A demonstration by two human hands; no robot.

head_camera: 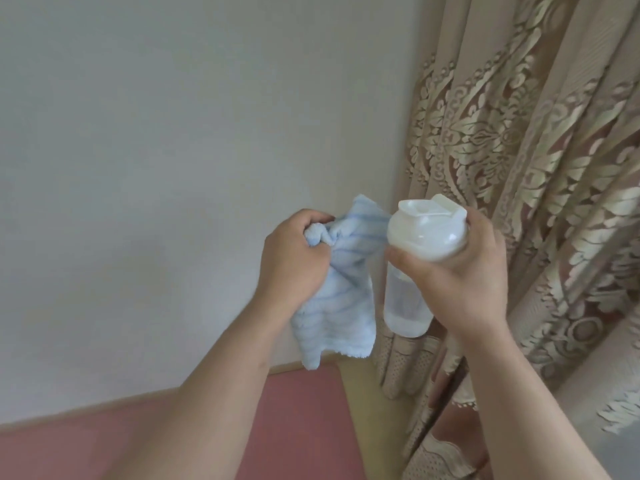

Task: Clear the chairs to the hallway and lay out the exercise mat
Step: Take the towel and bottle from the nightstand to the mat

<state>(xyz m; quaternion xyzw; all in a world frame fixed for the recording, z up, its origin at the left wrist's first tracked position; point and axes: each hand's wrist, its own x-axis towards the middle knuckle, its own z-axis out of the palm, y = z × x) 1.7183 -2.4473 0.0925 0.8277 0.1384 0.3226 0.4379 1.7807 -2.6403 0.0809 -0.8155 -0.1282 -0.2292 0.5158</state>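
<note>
Judging by this view, the task is sitting partly done at most: no chairs are showing, and a pink surface (294, 403) is lying along the foot of the wall (173, 133), though I cannot tell whether it is mat or floor. The left hand (294, 258) is reaching forward, fingers curled tight round a bunched blue striped cloth (332, 317). The right hand (474, 282) is gripping a translucent bottle (408, 306) just under its white cap, beside the curtain (519, 168).

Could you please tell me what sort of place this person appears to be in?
Most likely a room in a home, perhaps a bedroom or living room: a heavy patterned curtain hangs down beside a plain pale wall with a wooden skirting board, above a pink floor covering.
</note>
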